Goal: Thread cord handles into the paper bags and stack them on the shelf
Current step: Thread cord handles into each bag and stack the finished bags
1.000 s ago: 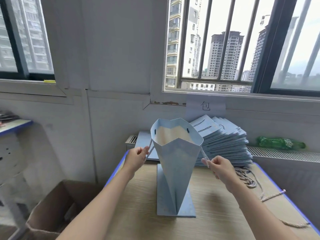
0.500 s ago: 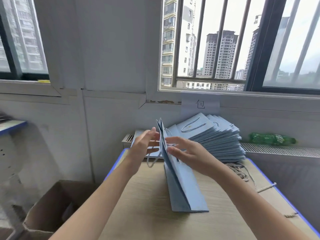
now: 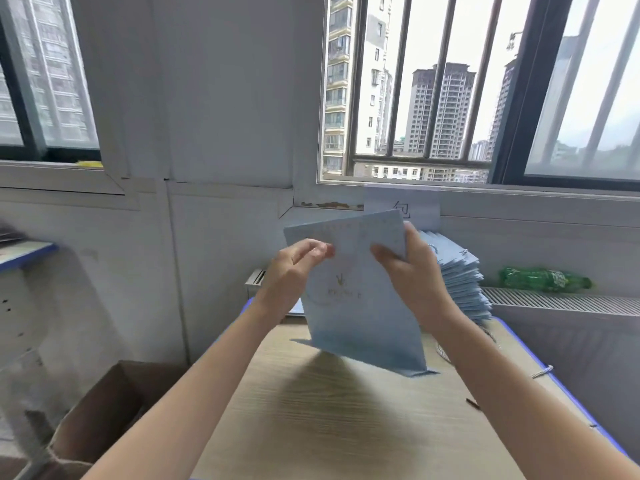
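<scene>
A light blue paper bag (image 3: 360,306), folded flat with a small gold logo facing me, hangs tilted above the wooden table (image 3: 346,427). My left hand (image 3: 294,271) pinches its upper left part, and my right hand (image 3: 408,271) grips its upper right edge, thumb in front and fingers behind. The bag's cord handles are not visible. Behind my right hand lies a fanned stack of blue bags (image 3: 460,282). Loose twisted cords (image 3: 543,370) lie on the table's right side.
An open cardboard box (image 3: 93,431) stands on the floor at the left. A green plastic bottle (image 3: 543,279) lies on the radiator ledge at the right. A barred window and a paper label (image 3: 415,206) are behind the stack. Another table edge (image 3: 27,252) shows far left.
The bag stood open on the table, then my hands pressed it flat. Now it is lifted off the table, turned face-on to me and held by its top.
</scene>
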The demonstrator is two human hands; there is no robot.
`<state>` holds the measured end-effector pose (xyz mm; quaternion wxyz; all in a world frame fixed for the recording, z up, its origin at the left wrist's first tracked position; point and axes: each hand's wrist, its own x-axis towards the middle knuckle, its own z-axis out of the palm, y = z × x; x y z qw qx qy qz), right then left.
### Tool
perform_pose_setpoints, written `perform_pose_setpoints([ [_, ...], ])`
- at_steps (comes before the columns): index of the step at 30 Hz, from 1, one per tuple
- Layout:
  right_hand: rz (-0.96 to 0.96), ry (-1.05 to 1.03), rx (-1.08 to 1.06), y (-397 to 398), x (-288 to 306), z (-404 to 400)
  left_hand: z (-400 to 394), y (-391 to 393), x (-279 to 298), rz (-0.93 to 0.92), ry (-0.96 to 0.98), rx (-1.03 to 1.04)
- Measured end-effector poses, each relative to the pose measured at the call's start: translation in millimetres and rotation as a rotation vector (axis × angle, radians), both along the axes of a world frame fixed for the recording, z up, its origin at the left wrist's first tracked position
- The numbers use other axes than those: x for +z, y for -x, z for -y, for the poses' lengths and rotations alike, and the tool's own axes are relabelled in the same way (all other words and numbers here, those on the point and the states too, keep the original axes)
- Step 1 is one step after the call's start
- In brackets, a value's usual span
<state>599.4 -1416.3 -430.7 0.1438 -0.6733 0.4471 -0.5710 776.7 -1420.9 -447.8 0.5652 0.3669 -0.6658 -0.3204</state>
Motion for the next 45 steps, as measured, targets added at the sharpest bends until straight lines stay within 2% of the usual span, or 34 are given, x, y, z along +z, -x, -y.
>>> perform_pose_setpoints([
  [3,0.308,-0.142,0.089,20.6,4.9,12.5,-1.7,-5.7,-0.1,0.125,0.071,0.054],
  [5,0.511,-0.318,0.168,31.3,-5.1,22.6,-3.0,-6.0,-7.8,0.217,0.117,0.098],
  [6,0.554,-0.408,0.182,34.3,-16.2,27.3,-3.0,-4.6,-15.5,0.286,0.134,0.119],
  [7,0.528,-0.493,0.152,37.6,-32.1,33.4,-1.4,-2.4,-26.8,0.377,0.146,0.136],
  [8,0.386,-0.576,0.064,42.3,-51.7,41.4,2.1,0.0,-42.2,0.487,0.152,0.14],
  [11,-0.402,-0.726,-0.283,57.5,-104.8,57.5,11.7,1.2,-95.3,0.774,0.071,0.142],
  [12,-0.548,-0.701,-0.327,61.4,-115.6,60.6,14.7,-0.1,-108.5,0.786,0.036,0.158],
  [15,-0.593,-0.561,-0.283,53.1,-121.9,65.7,28.9,3.9,-115.4,0.724,-0.032,0.258],
  [17,-0.639,-0.507,-0.213,33.1,-121.2,66.9,44.7,17.4,-111.4,0.775,-0.09,0.299],
  [19,-0.778,-0.505,-0.156,10.5,-129.7,68.9,58.4,33.9,-116.8,0.892,-0.145,0.285],
  [22,-0.997,-0.533,-0.091,-1.5,-157.1,72.9,65.9,49.8,-143.5,1.197,-0.202,0.249],
  [23,-1.045,-0.531,-0.093,0.7,-164.1,75.9,67.9,50.6,-151.1,1.245,-0.212,0.263],
  [29,-1.104,-0.568,-0.073,2.6,-168.6,84.7,74.2,52.2,-155.8,1.287,-0.222,0.278],
  [34,-1.032,-0.545,-0.12,-0.4,-174.9,68.0,61.2,48.8,-157.9,1.269,-0.23,0.252],
  [37,-0.997,-0.567,-0.063,0.7,-168.7,57.9,53.9,41.5,-154.8,1.26,-0.229,0.235],
  [41,-0.936,-0.573,-0.081,27.1,-151.7,68.2,62.3,24.1,-140.3,1.151,-0.219,0.305],
  [45,-0.981,-0.66,-0.075,38.9,-168.6,67.0,61.7,20.5,-154.0,1.184,-0.28,0.19],
])
